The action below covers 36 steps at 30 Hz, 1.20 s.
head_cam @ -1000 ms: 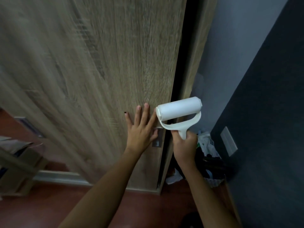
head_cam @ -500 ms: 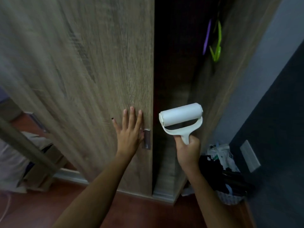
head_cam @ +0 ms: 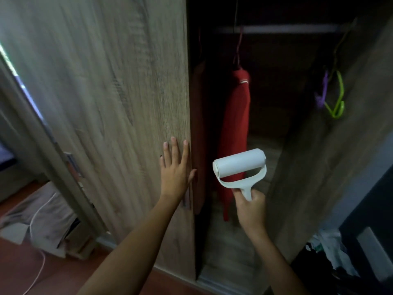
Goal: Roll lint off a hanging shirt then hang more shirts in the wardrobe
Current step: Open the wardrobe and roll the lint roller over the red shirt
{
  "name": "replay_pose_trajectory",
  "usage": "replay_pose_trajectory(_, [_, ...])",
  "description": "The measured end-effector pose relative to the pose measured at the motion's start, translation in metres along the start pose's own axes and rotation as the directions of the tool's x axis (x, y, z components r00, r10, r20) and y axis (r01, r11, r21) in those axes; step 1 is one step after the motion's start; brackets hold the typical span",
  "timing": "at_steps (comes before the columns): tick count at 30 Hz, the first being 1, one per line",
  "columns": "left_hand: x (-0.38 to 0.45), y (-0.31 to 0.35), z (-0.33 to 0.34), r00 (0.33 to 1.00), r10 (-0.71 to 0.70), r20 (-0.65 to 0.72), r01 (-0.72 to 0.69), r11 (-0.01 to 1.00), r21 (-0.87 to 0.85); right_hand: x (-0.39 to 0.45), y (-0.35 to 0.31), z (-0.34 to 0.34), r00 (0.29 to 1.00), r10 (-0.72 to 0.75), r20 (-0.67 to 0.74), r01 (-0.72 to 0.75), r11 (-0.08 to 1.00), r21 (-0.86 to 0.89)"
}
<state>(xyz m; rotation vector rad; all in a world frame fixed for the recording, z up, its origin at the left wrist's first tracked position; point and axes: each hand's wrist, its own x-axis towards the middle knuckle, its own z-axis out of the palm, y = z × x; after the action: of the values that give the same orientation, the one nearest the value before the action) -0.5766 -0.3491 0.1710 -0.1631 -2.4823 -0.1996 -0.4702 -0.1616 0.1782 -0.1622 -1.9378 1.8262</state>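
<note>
- Wardrobe interior (head_cam: 276, 92) now lies far more exposed than half a second ago; the sliding door (head_cam: 106, 103) sits further toward 9 o'clock.
- Left hand (head_cam: 173, 171) presses flat on the door edge, fingers straight.
- Red shirt (head_cam: 234, 128), newly visible, hangs at 12 o'clock.
- Right hand (head_cam: 251, 206) grips the lint roller (head_cam: 239, 163) in front of the shirt.
- Green hanger (head_cam: 338, 99) hangs at 2 o'clock.

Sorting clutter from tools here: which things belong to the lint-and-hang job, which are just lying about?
For the job: lint roller, red shirt, sliding door, green hanger, purple hanger.
Lying about: beige cloth, white cable, dark pile.
</note>
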Motion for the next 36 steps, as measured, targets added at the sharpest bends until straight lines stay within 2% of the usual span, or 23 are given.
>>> replay_pose_trajectory(7, [0.006, -0.04, -0.002, 0.996, -0.077, 0.034, 0.077, 0.997, 0.009, -0.002, 0.01, 0.012, 0.998, 0.023, 0.062, -0.019, 0.998, -0.061])
replay_pose_trajectory(19, [0.017, -0.097, -0.006, 0.989, -0.139, 0.049, 0.136, 0.99, 0.044, 0.011, 0.005, 0.027, 0.998, 0.021, -0.059, -0.027, 0.994, -0.106])
replay_pose_trajectory(28, [0.024, -0.13, -0.003, 0.991, -0.125, 0.046, 0.122, 0.991, 0.062, -0.007, 0.009, 0.049, 0.996, 0.06, -0.072, -0.07, 0.986, -0.151])
replay_pose_trajectory(36, [0.025, -0.149, -0.006, 0.993, -0.111, 0.034, 0.111, 0.994, -0.005, -0.014, 0.007, 0.062, 0.996, 0.057, -0.065, -0.068, 0.982, -0.177])
